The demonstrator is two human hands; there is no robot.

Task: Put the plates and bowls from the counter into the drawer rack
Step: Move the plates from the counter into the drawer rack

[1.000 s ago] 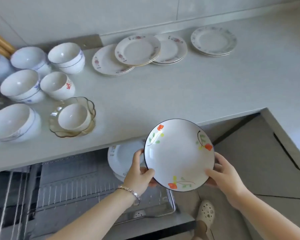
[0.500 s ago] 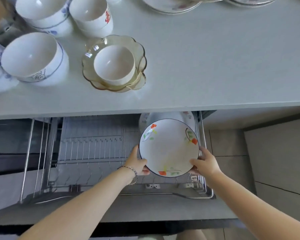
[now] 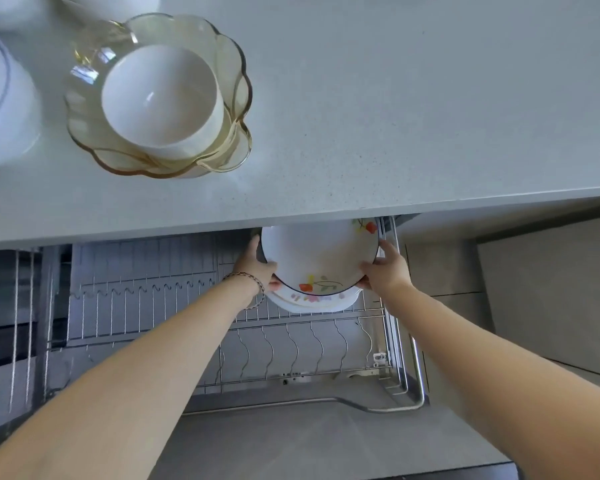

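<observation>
A white flowered plate [image 3: 317,256] with a dark rim is held at the back right of the wire drawer rack [image 3: 174,299], its top edge hidden under the counter lip. My left hand [image 3: 257,266] grips its left rim and my right hand [image 3: 385,268] grips its right rim. Just beneath it lie other white plates [image 3: 314,303] with pink flowers in the rack. On the counter [image 3: 395,116] stands a white bowl [image 3: 161,95] inside an amber glass bowl [image 3: 222,161].
A blue-lined white bowl [image 3: 4,105] sits at the counter's left edge of view. The rack's front row of wavy wire dividers [image 3: 309,348] holds nothing. The drawer's metal side rail [image 3: 409,358] runs down the right, beside a grey cabinet panel [image 3: 548,289].
Both hands have carried the flowered plate down from in front of the counter and back into the rack, over the plates there. My view has dropped closer to the drawer.
</observation>
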